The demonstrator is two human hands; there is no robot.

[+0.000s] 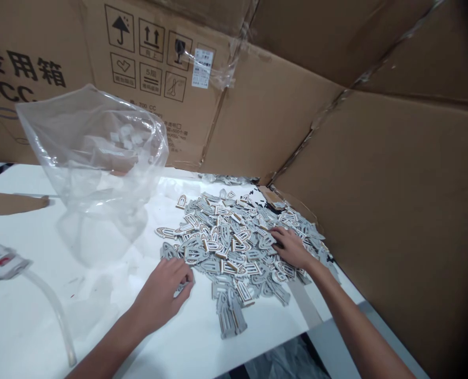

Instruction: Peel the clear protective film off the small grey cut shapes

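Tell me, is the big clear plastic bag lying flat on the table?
No, the clear plastic bag stands puffed up and open on the white table.

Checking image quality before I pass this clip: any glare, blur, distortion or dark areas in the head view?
Head view: even, soft light; the white table is bright but not blown out. Sheen on the clear plastic bag. Wide-angle bending and a dark right edge on the cardboard wall. Both the left hand and right hand look sharp on the pile of grey pieces.

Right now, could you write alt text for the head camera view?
Two bare hands, left hand and right hand, rest on a pile of small grey patches on a white table. A clear plastic bag stands behind, cardboard walls around.
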